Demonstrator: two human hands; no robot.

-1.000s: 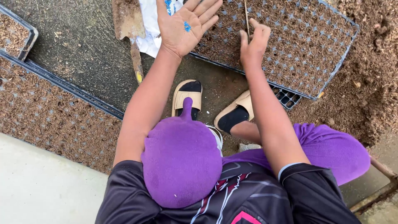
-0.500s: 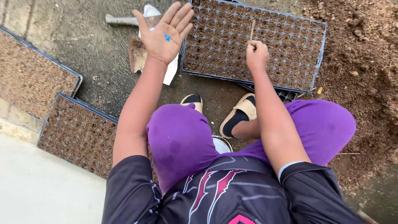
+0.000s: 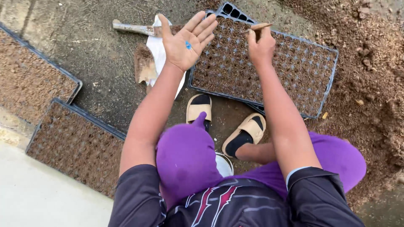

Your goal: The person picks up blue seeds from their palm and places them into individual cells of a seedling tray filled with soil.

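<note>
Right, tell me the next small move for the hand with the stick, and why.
Probably bring the stick in the right hand across to the open left palm and touch its tip to the small blue bits lying there. The stick is held up off the seed tray, level with the palm, and the tray's soil-filled cells sit just below, ready to take one.

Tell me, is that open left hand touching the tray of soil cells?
Cannot tell. In the head view the left hand lies palm up with blue seeds on it, overlapping the seed tray edge, but from above no contact or gap shows.
</note>
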